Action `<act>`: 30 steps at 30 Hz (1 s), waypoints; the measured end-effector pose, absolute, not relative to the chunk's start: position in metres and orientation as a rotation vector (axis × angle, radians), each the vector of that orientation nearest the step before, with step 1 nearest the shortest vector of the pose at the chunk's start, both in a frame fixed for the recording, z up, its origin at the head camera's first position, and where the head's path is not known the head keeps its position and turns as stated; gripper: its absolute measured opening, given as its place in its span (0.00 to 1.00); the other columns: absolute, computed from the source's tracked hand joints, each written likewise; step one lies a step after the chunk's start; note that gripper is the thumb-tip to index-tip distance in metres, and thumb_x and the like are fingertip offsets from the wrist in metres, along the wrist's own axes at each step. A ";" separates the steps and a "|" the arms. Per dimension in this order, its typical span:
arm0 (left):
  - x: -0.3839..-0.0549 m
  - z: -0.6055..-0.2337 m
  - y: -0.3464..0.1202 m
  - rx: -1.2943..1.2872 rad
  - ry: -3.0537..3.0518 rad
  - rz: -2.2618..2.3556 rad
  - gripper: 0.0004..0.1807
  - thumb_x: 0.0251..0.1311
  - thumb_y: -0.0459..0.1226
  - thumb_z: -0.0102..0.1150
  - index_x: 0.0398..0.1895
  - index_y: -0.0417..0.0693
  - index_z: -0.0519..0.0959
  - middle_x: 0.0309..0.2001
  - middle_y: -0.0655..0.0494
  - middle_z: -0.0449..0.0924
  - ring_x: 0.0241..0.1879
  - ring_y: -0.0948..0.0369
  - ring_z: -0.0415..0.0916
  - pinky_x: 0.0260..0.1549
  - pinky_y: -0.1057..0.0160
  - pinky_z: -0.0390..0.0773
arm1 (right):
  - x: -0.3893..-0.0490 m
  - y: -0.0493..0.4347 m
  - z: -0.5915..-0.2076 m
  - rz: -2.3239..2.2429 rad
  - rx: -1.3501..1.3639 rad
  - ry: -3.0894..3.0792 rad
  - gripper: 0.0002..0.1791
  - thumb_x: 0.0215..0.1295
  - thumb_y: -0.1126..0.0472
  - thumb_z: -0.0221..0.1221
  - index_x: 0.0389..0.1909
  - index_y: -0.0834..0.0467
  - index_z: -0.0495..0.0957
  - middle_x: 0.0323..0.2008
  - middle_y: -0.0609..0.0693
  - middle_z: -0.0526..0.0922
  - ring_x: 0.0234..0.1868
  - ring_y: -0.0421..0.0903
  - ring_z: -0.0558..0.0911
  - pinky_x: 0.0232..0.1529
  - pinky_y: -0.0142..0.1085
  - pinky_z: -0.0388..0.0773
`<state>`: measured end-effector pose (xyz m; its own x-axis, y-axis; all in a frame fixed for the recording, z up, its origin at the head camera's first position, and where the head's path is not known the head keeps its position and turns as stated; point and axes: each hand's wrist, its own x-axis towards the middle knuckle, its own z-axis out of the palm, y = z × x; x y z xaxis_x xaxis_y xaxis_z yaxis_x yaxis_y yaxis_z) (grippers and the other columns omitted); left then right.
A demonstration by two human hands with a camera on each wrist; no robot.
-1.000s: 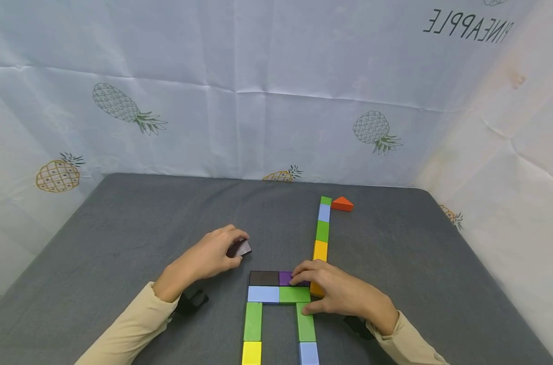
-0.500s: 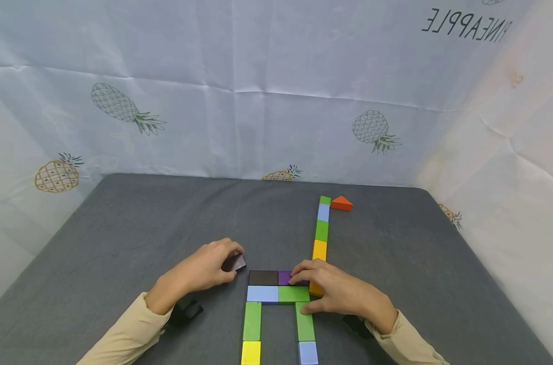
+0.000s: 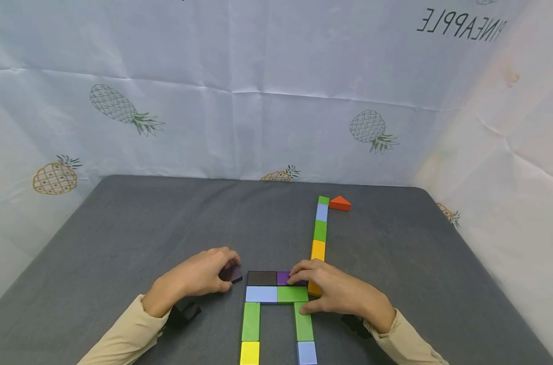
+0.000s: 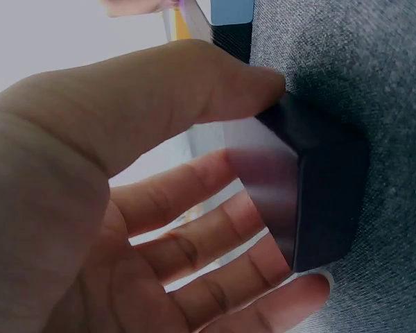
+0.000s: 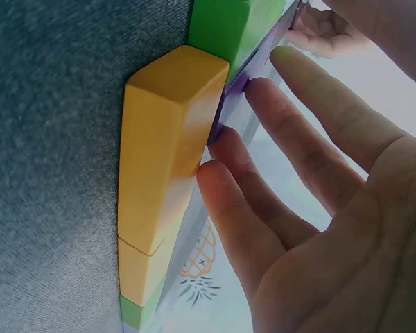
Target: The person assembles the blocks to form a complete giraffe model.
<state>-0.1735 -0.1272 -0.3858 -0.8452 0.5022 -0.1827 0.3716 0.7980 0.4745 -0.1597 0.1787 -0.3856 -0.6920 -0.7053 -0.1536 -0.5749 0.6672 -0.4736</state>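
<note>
My left hand point(image 3: 192, 276) holds a dark wooden block point(image 3: 233, 275) between thumb and fingers. In the left wrist view this block point(image 4: 333, 201) has a slanted glossy top and sits at the grey cloth. Just right of it, a black block point(image 3: 262, 278) and a purple block point(image 3: 282, 278) form the top row of a layout. My right hand point(image 3: 340, 289) rests across that layout's right corner, fingertips at the purple block and thumb by a green upright block point(image 3: 304, 324). The right wrist view shows those fingers fairly straight, close beside an orange block point(image 5: 159, 146).
Below the top row lie a light blue block point(image 3: 261, 294) and a green block point(image 3: 292, 294). A left leg has a green block point(image 3: 251, 322) and a yellow block point(image 3: 249, 353). A column with a yellow-orange block point(image 3: 318, 249) runs back toward a red triangle point(image 3: 340, 204).
My left hand has brought the dark block nearer me and slightly left, down level with the layout's top row, close to the black block. The right hand has stayed in place.
</note>
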 end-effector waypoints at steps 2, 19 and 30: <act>-0.173 -0.386 -0.128 0.688 2.673 0.623 0.20 0.53 0.35 0.71 0.50 0.46 0.80 0.42 0.58 0.77 0.42 0.61 0.73 0.42 0.56 0.75 | -0.159 0.178 -0.385 -0.565 -1.017 2.562 0.25 0.55 0.52 0.73 0.55 0.50 0.81 0.58 0.43 0.76 0.60 0.46 0.75 0.61 0.45 0.74; -0.176 -0.385 -0.130 0.807 2.633 0.655 0.15 0.56 0.41 0.71 0.43 0.48 0.79 0.36 0.60 0.75 0.38 0.63 0.71 0.39 0.58 0.74 | -0.160 0.176 -0.385 -0.562 -1.012 2.570 0.25 0.55 0.52 0.73 0.55 0.50 0.81 0.58 0.42 0.77 0.60 0.45 0.75 0.61 0.46 0.74; -0.176 -0.385 -0.131 0.846 2.625 0.650 0.17 0.56 0.41 0.71 0.47 0.48 0.80 0.41 0.59 0.78 0.42 0.61 0.75 0.42 0.57 0.77 | -0.162 0.176 -0.383 -0.565 -1.018 2.567 0.25 0.55 0.51 0.73 0.54 0.50 0.81 0.58 0.43 0.77 0.59 0.46 0.75 0.62 0.47 0.73</act>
